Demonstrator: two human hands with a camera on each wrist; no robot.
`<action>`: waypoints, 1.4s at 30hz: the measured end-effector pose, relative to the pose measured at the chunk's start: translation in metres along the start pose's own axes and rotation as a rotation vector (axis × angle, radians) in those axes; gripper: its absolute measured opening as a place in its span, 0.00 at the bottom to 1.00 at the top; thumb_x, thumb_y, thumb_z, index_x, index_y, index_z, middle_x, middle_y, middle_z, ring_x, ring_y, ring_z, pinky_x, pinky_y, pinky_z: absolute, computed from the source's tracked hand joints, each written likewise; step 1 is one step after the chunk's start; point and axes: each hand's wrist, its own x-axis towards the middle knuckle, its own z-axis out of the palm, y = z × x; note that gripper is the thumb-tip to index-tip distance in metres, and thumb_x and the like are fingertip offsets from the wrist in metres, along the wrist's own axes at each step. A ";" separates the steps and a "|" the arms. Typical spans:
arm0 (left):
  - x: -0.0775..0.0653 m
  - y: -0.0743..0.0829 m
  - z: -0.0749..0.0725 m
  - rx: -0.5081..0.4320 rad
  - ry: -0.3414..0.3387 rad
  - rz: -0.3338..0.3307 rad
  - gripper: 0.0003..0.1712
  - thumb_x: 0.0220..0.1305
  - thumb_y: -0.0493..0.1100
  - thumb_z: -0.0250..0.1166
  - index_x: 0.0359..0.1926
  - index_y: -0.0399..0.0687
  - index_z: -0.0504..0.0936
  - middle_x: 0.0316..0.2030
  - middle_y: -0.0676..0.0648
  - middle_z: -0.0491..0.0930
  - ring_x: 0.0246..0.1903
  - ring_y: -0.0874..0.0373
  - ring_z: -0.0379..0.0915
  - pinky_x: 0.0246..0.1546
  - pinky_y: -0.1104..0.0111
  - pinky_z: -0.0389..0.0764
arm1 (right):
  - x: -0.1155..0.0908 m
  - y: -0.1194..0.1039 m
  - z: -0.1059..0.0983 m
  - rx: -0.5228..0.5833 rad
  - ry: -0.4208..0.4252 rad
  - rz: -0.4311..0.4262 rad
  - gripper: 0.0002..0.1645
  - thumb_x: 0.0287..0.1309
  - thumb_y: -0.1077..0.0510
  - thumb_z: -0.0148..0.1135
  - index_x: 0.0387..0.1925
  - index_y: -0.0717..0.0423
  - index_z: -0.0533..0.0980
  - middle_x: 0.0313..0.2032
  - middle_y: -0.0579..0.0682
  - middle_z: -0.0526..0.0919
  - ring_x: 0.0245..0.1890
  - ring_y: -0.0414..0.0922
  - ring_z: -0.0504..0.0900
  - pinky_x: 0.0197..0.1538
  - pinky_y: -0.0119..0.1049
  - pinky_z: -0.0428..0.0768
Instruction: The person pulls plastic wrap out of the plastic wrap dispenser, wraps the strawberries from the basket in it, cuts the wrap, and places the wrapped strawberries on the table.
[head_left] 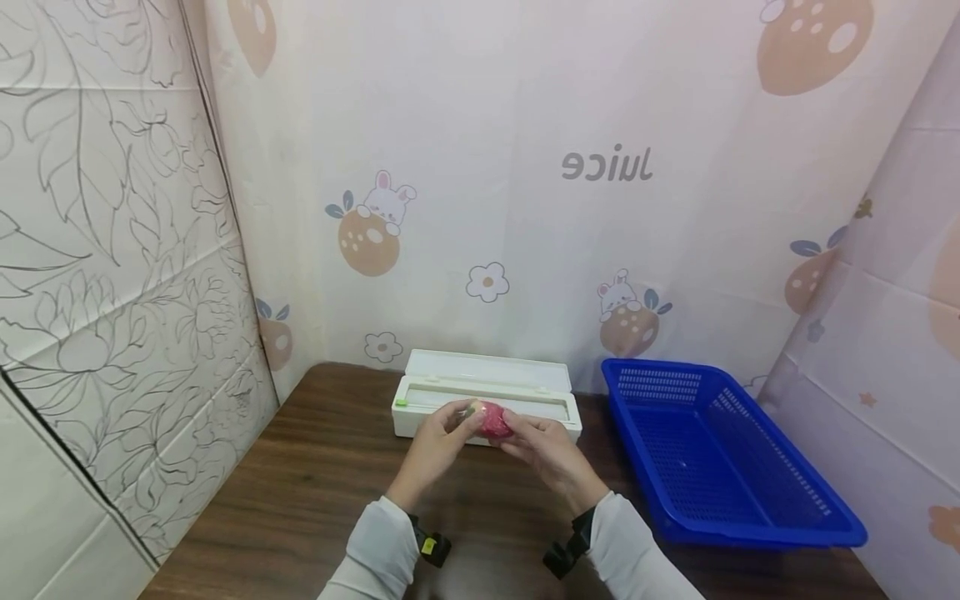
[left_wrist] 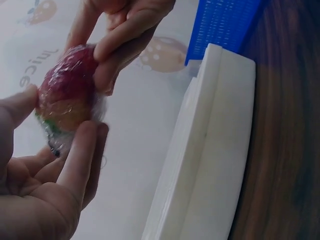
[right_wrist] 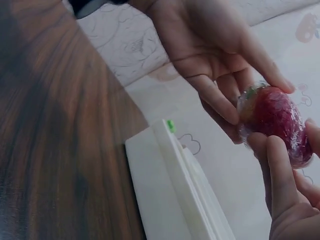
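Note:
A red fruit, seemingly a strawberry (head_left: 492,419), is wrapped in clear cling film and held up between both hands. Yellowish colour and green leaves show at its left end. My left hand (head_left: 438,440) pinches that leafy end between thumb and fingers. At the red end, my right hand (head_left: 552,458) grips the fruit with its thumb and fingertips. In the left wrist view the film on the strawberry (left_wrist: 67,90) looks crinkled and shiny. Just behind the hands stands a white cling film dispenser (head_left: 405,423), its lid (head_left: 487,367) raised and a green slider (head_left: 401,402) at its left end.
A blue plastic basket (head_left: 652,500) with perforated sides stands on the right of the brown wooden table (head_left: 300,475). Printed cloth (head_left: 517,233) hangs behind the table, and a flower-patterned panel (head_left: 127,275) borders the left side.

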 end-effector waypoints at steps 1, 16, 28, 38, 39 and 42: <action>0.000 0.000 -0.001 -0.012 -0.012 -0.007 0.36 0.68 0.66 0.61 0.65 0.45 0.75 0.60 0.40 0.78 0.59 0.43 0.74 0.56 0.48 0.78 | 0.000 0.000 0.001 -0.015 0.012 -0.007 0.29 0.72 0.54 0.59 0.58 0.78 0.73 0.47 0.61 0.85 0.44 0.46 0.86 0.51 0.38 0.82; 0.001 -0.001 -0.006 -0.194 -0.102 0.018 0.37 0.71 0.58 0.61 0.68 0.35 0.67 0.57 0.36 0.77 0.53 0.48 0.80 0.53 0.62 0.81 | 0.000 -0.006 -0.007 -0.037 -0.186 0.011 0.33 0.76 0.55 0.53 0.66 0.80 0.62 0.60 0.65 0.76 0.54 0.44 0.82 0.60 0.37 0.76; -0.001 0.001 -0.005 -0.161 -0.062 0.003 0.38 0.70 0.61 0.62 0.68 0.38 0.68 0.57 0.36 0.78 0.53 0.49 0.81 0.53 0.60 0.80 | -0.002 -0.002 -0.003 -0.339 -0.122 -0.213 0.29 0.76 0.51 0.52 0.72 0.58 0.66 0.67 0.63 0.70 0.55 0.50 0.81 0.53 0.40 0.82; -0.001 0.002 -0.012 -0.206 -0.097 -0.015 0.41 0.71 0.61 0.59 0.70 0.35 0.65 0.58 0.35 0.78 0.53 0.48 0.81 0.56 0.58 0.79 | 0.001 -0.011 -0.020 -0.464 -0.281 -0.213 0.32 0.71 0.55 0.60 0.73 0.50 0.66 0.67 0.52 0.72 0.61 0.49 0.77 0.58 0.37 0.78; -0.001 0.002 -0.012 -0.214 -0.103 -0.010 0.41 0.71 0.61 0.59 0.70 0.35 0.65 0.58 0.34 0.78 0.53 0.47 0.81 0.55 0.59 0.79 | 0.001 -0.012 -0.022 -0.471 -0.294 -0.214 0.33 0.70 0.56 0.61 0.73 0.49 0.66 0.68 0.52 0.72 0.62 0.49 0.77 0.59 0.37 0.78; -0.002 0.002 -0.012 -0.232 -0.106 -0.004 0.39 0.72 0.60 0.60 0.69 0.34 0.66 0.58 0.34 0.77 0.52 0.47 0.81 0.53 0.61 0.80 | 0.001 -0.015 -0.024 -0.474 -0.312 -0.224 0.34 0.68 0.56 0.64 0.73 0.51 0.67 0.66 0.53 0.73 0.61 0.49 0.78 0.58 0.36 0.78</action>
